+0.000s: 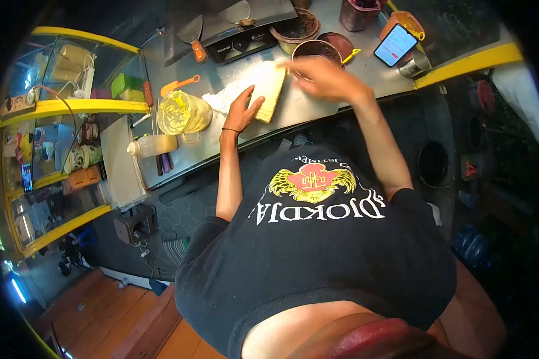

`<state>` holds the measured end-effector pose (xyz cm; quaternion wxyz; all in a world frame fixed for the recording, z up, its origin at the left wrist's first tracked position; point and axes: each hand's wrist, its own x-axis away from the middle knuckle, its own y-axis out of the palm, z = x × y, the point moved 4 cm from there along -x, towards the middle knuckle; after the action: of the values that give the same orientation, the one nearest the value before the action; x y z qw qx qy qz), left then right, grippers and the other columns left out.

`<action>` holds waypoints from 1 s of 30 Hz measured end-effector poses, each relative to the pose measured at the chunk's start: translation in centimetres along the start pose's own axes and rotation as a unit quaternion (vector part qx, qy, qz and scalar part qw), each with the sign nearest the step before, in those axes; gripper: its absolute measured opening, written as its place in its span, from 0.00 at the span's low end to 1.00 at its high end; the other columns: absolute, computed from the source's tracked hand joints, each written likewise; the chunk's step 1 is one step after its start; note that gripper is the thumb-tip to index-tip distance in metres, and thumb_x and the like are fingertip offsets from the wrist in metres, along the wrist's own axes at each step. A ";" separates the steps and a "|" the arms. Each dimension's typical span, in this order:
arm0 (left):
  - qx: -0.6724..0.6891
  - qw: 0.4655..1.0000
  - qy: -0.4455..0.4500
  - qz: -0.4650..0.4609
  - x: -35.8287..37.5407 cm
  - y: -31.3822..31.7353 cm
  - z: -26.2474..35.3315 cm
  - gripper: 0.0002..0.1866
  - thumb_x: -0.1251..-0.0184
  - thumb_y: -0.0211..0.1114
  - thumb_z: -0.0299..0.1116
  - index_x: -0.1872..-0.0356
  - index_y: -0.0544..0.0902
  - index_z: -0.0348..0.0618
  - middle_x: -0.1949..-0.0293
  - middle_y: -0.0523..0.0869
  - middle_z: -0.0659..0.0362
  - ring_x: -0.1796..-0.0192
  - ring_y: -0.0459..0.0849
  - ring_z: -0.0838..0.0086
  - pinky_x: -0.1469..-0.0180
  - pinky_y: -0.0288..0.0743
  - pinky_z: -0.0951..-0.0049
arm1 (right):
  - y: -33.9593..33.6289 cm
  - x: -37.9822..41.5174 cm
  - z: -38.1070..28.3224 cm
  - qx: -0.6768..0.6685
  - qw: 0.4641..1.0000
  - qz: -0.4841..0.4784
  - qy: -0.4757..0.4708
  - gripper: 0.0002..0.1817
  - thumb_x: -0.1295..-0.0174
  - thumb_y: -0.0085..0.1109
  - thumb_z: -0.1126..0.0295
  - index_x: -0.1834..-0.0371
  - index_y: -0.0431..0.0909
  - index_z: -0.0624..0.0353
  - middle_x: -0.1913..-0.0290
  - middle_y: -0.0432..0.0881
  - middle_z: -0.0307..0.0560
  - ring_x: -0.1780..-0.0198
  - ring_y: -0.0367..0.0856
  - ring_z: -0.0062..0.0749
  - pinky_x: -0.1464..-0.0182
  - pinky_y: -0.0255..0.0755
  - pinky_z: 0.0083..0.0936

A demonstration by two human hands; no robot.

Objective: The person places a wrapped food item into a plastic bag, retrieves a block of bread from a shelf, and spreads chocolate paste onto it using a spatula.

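A pale yellow block of stacked slices, perhaps bread (271, 94), lies on the metal counter (221, 140). My left hand (244, 112) rests against its near left side, with thumb and fingers apart; a dark band circles the wrist. Over the block's right side and the near edge of a dark-filled bowl (315, 54) is my right hand (324, 79). Its fingers are blurred, and whether they hold anything is not clear. White paper (221, 100) lies left of the block, under bright glare.
Left on the counter are a tub of yellow spread (184, 113), an orange spatula (181, 85) and a bottle (153, 145). A griddle (239, 45) with scrapers stands at the back. Right are a phone (395, 45), a metal can (414, 63) and an orange container (403, 25).
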<state>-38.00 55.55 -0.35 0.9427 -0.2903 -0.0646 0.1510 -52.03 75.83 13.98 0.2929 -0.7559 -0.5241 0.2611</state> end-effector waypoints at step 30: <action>0.108 0.982 -0.117 0.103 -10.9 -2.9 -1.3 0.26 0.24 0.44 0.51 0.48 0.78 0.38 0.59 0.88 0.51 0.61 0.88 0.61 0.56 0.79 0.59 | -1.5 9.0 6.9 -0.021 0.928 0.222 0.297 0.21 0.34 0.52 0.55 0.71 0.80 0.64 0.72 0.81 0.61 0.67 0.79 0.60 0.65 0.69 0.45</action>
<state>-47.33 49.06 -0.13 0.9338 -0.1723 -0.1273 0.2865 -54.99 85.90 9.49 0.3535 -0.9021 -0.2371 0.0718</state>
